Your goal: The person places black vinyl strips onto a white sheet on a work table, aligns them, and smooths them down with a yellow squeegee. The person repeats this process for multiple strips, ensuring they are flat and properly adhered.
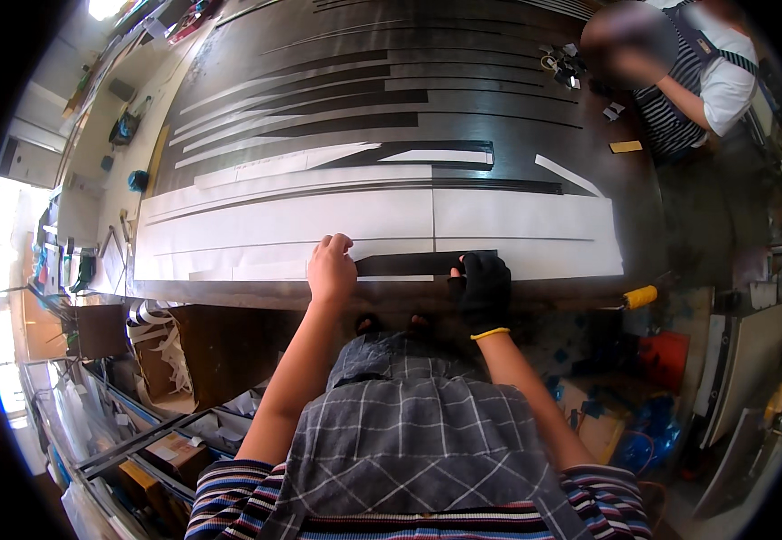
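One black strip (413, 263) on white sheet (526, 216); bare left hand (332, 267) at left end, fingers curled together; gloved right hand (484, 290) at right end, fingers bent; clamping indiscernible, both.

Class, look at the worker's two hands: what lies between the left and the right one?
In the head view, a black strip lies on white paper between the left hand and the gloved right hand.

Black strip (416, 263), grey apron (413, 441) (white checks)
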The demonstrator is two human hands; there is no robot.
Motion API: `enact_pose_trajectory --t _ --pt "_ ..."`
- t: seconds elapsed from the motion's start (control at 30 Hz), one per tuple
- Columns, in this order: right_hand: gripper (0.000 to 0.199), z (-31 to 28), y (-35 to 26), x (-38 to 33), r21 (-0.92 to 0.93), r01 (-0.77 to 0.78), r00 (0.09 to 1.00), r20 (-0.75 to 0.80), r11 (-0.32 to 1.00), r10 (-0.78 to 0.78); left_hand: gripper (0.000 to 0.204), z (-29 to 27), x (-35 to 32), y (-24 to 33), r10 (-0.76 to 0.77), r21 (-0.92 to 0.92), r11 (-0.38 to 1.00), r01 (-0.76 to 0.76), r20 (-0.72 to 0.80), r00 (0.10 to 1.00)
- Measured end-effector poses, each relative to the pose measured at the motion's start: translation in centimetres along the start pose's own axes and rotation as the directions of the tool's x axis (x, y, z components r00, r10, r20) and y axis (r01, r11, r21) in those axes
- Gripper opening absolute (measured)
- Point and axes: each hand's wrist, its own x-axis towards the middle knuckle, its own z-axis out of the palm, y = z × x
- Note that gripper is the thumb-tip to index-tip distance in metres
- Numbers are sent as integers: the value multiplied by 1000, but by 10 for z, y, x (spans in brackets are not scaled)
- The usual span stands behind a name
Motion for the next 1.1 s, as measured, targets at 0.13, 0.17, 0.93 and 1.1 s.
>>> enact_pose_trajectory --t 0.13,0.17,0.93,1.1 --pt "22 -3 -2 2 8 8 1000 -6 1000 -7 12 -4 -1 16 -6 28 1000 1 154 988" --pt "22 -2 -1 2 8 2 1000 2 1000 -2 13 -6 1 23 -23 71 997 9 197 980" --pt "24 -2 -7 1 4 7 1000 -19 1000 -7 22 -107 -6 -206 -259 475 842 255 -60 964" --pt "26 1 -3 -2 -88 7 1000 -22 996 -9 30 -166 -4 -282 -507 355 756 549 -211 835"
